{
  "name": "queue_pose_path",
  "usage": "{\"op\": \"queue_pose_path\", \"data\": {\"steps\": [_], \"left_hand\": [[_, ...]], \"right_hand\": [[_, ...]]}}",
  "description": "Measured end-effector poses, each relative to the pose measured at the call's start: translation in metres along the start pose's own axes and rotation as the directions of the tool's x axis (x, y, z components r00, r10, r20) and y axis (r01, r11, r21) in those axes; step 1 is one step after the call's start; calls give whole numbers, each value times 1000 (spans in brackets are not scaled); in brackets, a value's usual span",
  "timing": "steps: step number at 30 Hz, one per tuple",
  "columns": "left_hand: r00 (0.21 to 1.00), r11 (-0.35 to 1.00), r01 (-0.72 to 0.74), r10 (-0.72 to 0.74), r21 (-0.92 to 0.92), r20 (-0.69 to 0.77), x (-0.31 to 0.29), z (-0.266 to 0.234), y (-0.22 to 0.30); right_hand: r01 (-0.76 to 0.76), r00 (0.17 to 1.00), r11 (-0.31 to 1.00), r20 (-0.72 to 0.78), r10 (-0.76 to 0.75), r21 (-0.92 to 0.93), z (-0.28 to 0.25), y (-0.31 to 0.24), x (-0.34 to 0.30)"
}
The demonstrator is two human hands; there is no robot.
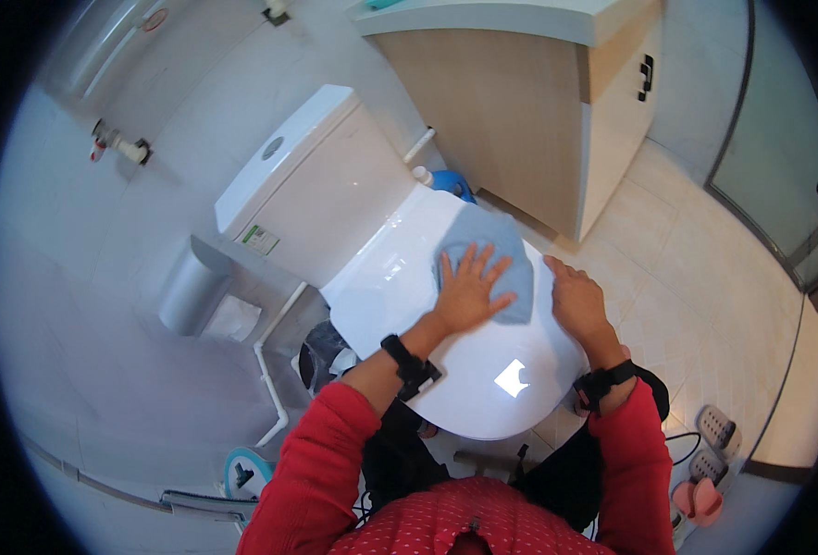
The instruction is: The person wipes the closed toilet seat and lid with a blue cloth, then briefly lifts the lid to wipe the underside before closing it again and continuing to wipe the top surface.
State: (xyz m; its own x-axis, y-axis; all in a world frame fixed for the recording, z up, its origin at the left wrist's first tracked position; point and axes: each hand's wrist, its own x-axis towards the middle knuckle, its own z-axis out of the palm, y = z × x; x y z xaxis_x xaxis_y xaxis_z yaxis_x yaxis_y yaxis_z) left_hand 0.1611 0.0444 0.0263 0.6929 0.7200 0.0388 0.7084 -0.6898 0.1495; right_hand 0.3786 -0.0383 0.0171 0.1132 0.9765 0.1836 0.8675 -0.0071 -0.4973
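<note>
A white toilet lid, lowered and glossy, fills the middle of the head view. Across its upper right part lies a blue-grey cloth. My left hand is pressed flat on that cloth with its fingers spread. At the lid's right edge, my right hand has its fingers curled in and grips the rim; the fingertips are partly hidden. Behind the lid rises the white toilet tank, with a round flush button on top.
A wood-fronted vanity cabinet stands behind to the right, with a blue bottle near its base. On the left wall hangs a grey paper holder, above a dark bin. Slippers lie at lower right.
</note>
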Motion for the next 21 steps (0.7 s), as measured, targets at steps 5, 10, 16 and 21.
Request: {"op": "queue_pose_path", "data": {"steps": [5,10,16,21], "left_hand": [[994,996,-83,84,-29,67,-60,-18,-4],[980,982,184,-182,-27,82,-105,-36,-51],[941,943,330,-332,-37,-72,-147,-35,-100],[912,918,396,-390,25,-129,-119,-28,-128]], "right_hand": [[-51,997,998,64,53,-36,-7,-6,-1],[-65,993,996,94,71,-67,-11,-10,-2],[-22,996,998,82,26,-51,-8,-7,-2],[-7,996,998,83,12,-55,-5,-6,-2]]}}
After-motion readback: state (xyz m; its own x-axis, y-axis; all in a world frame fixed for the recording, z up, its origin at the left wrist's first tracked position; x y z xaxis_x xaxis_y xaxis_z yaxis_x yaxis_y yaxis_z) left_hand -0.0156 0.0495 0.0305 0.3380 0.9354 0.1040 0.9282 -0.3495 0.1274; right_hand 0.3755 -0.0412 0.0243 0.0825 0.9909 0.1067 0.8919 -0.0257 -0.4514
